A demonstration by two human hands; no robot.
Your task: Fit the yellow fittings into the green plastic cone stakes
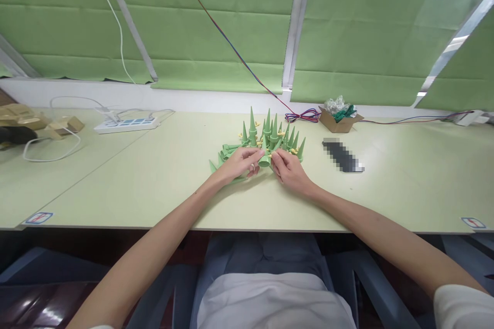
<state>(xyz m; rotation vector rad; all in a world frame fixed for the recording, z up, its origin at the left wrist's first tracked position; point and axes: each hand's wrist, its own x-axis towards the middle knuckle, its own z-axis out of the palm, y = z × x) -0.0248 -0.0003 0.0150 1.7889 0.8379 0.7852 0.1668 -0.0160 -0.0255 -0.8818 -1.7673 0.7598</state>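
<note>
A green plastic cone-shaped spike (264,161) is held up at the middle of the table, its round open end facing me. My left hand (244,161) is closed on its left side, thumb and fingers pinching it. From the right, my right hand (287,165) pinches at a small yellow piece on the spike's side; the fingers hide most of that piece. Just behind both hands several more green spikes (252,128) stand point up, with small yellow parts among them. Other spikes (231,148) lie on their sides by my left hand.
A small cardboard box (339,122) with clear plastic and green material stands back right, beside coiled red and blue wire (304,115). A blurred dark flat object (342,155) lies in front. Back left are a power strip (127,124), a white cable (52,159) and tan boxes (64,126).
</note>
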